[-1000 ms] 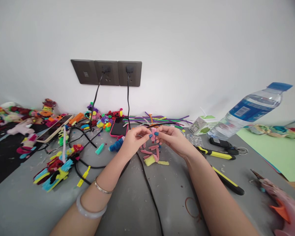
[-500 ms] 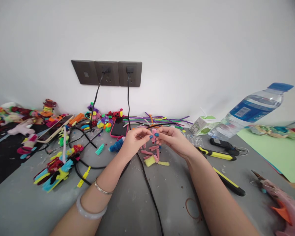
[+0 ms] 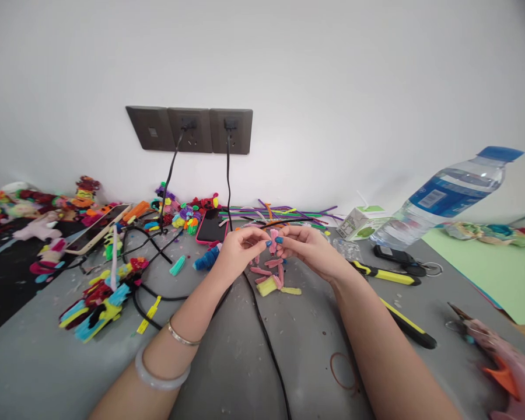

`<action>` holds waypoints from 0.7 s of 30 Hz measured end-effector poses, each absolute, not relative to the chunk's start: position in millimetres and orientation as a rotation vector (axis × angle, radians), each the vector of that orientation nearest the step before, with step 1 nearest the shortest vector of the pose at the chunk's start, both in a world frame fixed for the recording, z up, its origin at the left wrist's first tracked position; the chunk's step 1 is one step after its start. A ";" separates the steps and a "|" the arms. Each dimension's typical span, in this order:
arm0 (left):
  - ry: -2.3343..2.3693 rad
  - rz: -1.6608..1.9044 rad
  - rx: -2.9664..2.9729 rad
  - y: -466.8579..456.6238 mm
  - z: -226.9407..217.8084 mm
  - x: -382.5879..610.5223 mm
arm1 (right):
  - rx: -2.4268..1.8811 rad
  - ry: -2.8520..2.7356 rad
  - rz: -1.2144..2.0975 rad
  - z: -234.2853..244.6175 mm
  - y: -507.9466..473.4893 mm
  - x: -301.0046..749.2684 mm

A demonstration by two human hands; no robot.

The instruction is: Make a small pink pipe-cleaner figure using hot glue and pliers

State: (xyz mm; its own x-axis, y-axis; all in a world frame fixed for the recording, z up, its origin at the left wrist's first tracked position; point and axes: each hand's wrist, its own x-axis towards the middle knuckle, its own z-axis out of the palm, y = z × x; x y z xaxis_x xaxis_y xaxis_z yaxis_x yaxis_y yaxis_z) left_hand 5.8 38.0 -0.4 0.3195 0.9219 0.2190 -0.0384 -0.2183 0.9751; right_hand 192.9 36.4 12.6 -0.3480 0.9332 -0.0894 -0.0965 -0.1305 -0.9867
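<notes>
Between my fingertips, just above the grey table, is a small piece of fuzzy pink pipe cleaner [image 3: 273,240]. My left hand [image 3: 247,248] pinches its left side with thumb and finger. From the right, my right hand [image 3: 306,248] pinches the same piece, its blue-painted nails close to those of the left. Below the hands lie several short pink pipe cleaner pieces [image 3: 273,263], a folded yellow piece [image 3: 266,286] and a short yellow strip [image 3: 291,291]. A rolled blue fuzzy piece [image 3: 207,258] rests beside my left forearm.
Black cables [image 3: 266,338] run across the table from wall sockets [image 3: 210,131]. Colourful pipe cleaner figures [image 3: 98,303] and a phone [image 3: 212,226] are at left. Pipe cleaners [image 3: 289,214] lie behind my hands. To the right stand a drink carton [image 3: 362,223], water bottle [image 3: 446,195] and yellow-handled pliers [image 3: 389,274].
Almost nothing differs. Both hands keep their pinch on the pink piece in the same place, and the view has shifted only very slightly.
</notes>
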 end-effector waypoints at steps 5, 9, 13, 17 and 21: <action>0.849 1.106 1.521 37.8 0.3 5.3 | -1.016 -1.321 1.598 12.3 36.8 193.0; 0.839 1.103 1.517 37.5 0.8 5.4 | -1.020 -1.321 1.599 12.5 36.8 193.3; 0.835 1.112 1.515 37.2 1.0 5.6 | -1.018 -1.319 1.593 13.4 36.1 193.0; 0.838 1.105 1.515 37.5 0.6 5.7 | -1.027 -1.311 1.588 14.2 35.7 192.4; 0.842 1.098 1.521 37.6 0.1 5.5 | -1.023 -1.319 1.582 12.9 36.1 192.9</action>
